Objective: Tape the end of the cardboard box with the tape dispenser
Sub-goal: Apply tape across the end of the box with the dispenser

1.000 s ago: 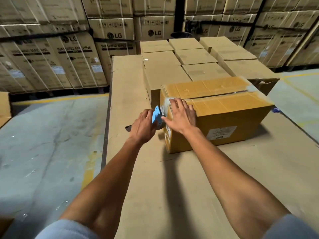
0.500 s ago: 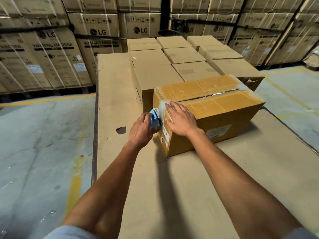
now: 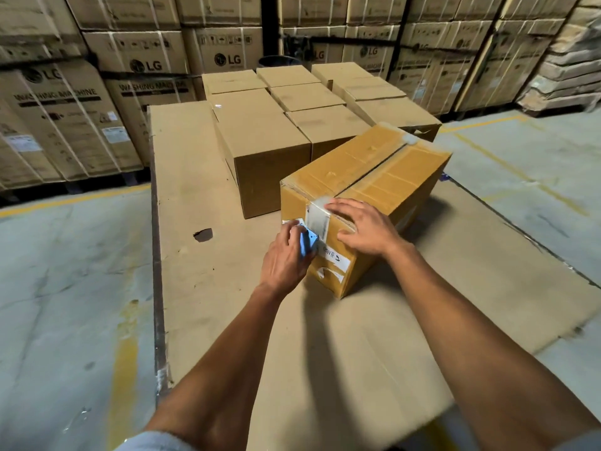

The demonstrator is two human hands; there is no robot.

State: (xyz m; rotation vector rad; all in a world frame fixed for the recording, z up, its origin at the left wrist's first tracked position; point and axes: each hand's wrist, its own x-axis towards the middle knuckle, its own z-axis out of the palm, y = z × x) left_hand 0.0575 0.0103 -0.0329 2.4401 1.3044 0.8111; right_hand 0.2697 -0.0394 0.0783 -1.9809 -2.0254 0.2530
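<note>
Cardboard box (image 3: 383,177) lies askew on a flat cardboard sheet (image 3: 325,353), its near end face turned toward the person. The left hand (image 3: 286,255) has its grip closed around a blue tape dispenser (image 3: 308,245), pressed against that end face. Just above and right of this grip, a strip of clear tape (image 3: 318,219) runs from the dispenser up over the box's top edge, in line with the seam between the top flaps. The right hand (image 3: 361,227) lies flat with fingers spread, holding nothing, palm on the top corner of the box just right of the tape, its fingertips touching the tape's upper end. Below the dispenser, white labels (image 3: 338,260) sit on the end face. Beyond the grip stand plain closed cartons (image 3: 263,138).
</note>
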